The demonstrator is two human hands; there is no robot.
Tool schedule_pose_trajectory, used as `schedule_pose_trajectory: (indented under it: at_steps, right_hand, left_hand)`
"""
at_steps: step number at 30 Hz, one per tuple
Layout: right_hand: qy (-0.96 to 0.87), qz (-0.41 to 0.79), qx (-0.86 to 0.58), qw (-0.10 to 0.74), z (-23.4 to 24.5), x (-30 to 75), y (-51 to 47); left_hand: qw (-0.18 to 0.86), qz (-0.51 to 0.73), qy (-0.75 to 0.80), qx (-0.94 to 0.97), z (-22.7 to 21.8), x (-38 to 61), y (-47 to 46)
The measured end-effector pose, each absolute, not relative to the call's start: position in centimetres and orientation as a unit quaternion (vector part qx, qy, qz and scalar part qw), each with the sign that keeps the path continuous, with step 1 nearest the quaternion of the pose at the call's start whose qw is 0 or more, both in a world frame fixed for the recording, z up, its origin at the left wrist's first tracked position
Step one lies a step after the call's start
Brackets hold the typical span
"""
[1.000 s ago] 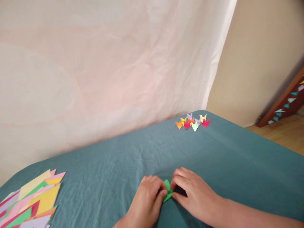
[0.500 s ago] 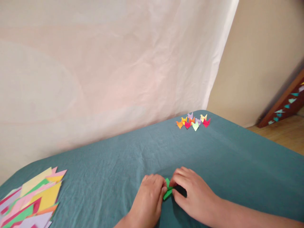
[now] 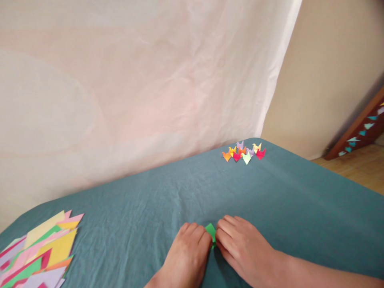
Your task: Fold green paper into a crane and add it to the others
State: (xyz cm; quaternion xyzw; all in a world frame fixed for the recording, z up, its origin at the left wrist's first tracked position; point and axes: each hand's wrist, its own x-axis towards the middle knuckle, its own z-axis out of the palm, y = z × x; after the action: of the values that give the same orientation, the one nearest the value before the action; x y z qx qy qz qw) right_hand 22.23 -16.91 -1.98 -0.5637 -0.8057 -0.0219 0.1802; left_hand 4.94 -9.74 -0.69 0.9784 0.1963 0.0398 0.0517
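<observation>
Green paper, small and folded, lies on the near part of the cloth-covered table, between two bare hands; only its upper corner and a narrow strip below are exposed, the remainder being covered by the fingers. The left hand, back uppermost, has its fingers curled together and clamped on the left side of the paper. The right hand, likewise bent at the knuckles, is clamped on the opposite side; the tips of its fingers are hidden. The two hands are close but apart, with the green corner rising between them.

At the near left of the table, paper sheets are spread in an overlapping pile: yellow, cream, pink, green, orange, lilac and crimson. At the far right corner of the table stand nine folded birds, grouped closely, in orange, yellow, lilac, red, pale green and cream.

Behind the table hangs a pale pink and cream curtain, its right edge bordering a beige wall. Beyond the table's right side, a brown frame adjoins small teal and whitish shapes, above a wood-toned floor.
</observation>
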Motion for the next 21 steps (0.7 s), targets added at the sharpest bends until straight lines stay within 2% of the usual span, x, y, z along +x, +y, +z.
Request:
schedule_pose_trajectory:
  at_steps: [7, 13, 21]
  right_hand:
    - [-0.783, 0.025, -0.592, 0.192, -2.33, 22.64, -16.59]
    - [-0.757, 0.085, -0.610, 0.220, -1.94, 22.80, -16.71]
    - [-0.778, 0.045, -0.593, 0.202, -2.83, 22.45, -16.64]
  left_hand:
    - [0.120, 0.074, 0.256, 0.956, -0.49, 5.28, -9.72]
    - [0.135, 0.078, 0.262, 0.952, -0.29, 5.30, -9.71]
    - [0.134, 0.075, 0.270, 0.951, -0.10, 5.38, -9.59]
